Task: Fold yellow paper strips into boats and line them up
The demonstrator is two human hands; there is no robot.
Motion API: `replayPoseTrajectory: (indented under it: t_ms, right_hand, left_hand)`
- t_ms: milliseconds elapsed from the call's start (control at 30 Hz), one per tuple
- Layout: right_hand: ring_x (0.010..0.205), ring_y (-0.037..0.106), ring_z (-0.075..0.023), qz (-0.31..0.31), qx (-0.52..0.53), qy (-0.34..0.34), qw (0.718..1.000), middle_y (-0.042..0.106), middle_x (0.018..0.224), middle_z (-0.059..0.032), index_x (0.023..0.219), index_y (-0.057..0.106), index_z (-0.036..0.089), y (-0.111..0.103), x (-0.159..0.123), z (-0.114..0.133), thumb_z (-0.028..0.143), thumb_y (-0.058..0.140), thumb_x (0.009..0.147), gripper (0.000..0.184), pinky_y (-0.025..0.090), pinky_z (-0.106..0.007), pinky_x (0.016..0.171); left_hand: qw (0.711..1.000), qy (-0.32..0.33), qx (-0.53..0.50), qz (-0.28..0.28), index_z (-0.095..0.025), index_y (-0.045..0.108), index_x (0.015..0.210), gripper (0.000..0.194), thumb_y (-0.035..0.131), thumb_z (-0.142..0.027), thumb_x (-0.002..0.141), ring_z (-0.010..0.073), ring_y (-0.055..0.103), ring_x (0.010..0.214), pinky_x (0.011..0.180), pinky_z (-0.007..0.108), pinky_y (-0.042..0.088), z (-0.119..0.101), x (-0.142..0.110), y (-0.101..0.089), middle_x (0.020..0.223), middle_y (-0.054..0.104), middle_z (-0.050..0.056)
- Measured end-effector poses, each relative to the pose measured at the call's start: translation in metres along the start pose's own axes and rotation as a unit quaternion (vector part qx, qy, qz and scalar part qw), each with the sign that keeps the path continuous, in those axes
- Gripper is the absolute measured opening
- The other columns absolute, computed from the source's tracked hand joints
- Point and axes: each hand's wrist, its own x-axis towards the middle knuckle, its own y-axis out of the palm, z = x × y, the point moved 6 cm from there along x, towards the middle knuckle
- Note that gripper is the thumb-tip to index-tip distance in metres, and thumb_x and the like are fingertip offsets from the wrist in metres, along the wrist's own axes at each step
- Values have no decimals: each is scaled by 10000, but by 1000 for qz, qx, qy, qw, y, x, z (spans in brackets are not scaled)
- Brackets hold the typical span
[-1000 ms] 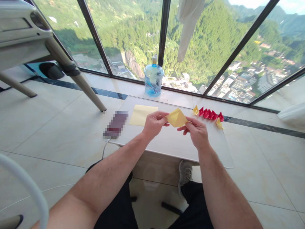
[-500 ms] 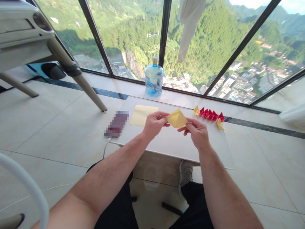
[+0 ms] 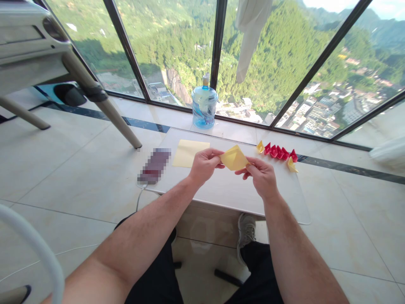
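A folded piece of yellow paper [image 3: 234, 158], roughly diamond-shaped with a crease across it, is held up over the low white table [image 3: 221, 190]. My left hand [image 3: 205, 163] pinches its left corner between thumb and fingers. At the opposite corner, my right hand [image 3: 261, 174] grips it the same way, with some fingers curled beneath. Flat sheets of yellow paper [image 3: 186, 154] lie on the table behind my left hand. Past my right hand stand several red folded paper boats [image 3: 278, 152] in a row, with a yellow paper boat [image 3: 260, 147] at the far end and another yellow paper boat [image 3: 291, 165] nearer me.
A pixelated phone-like object [image 3: 154, 166] with a white cable [image 3: 139, 198] lies at the table's left edge. Behind the table, a blue water jug [image 3: 204, 107] stands by the window. A larger piece of furniture on metal legs [image 3: 107, 112] is at left.
Both hands keep their hold on the yellow paper's corners. The paper has tilted very slightly; the boats, sheets and jug stay in place.
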Motion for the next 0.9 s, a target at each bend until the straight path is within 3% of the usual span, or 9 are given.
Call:
replayPoseTrajectory:
  t_ms: [367,700,900]
  right_hand:
    - [652,739,-199,-10,10,-10,1000,755,722,-36,977,788,200,1,0,0,258,631,798,245,498,-252,493]
    - [613,706,-175,-19,44,-32,998,738,642,-38,754,779,202,2,0,0,187,640,761,141,517,-260,523]
    - [597,675,-157,-14,64,-16,998,739,664,-38,732,784,193,1,2,-5,166,645,720,142,525,-260,536]
  left_hand:
    - [999,-26,-22,-24,-129,694,762,141,659,-206,649,154,699,629,605,278,609,0,-5,2,660,703,26]
    - [992,-79,-88,-37,-130,610,698,111,676,-161,614,184,708,649,688,367,622,6,-6,2,636,680,24]
    - [989,-97,-108,-28,-119,615,704,121,651,-116,589,195,709,654,701,379,615,10,-5,2,676,701,57]
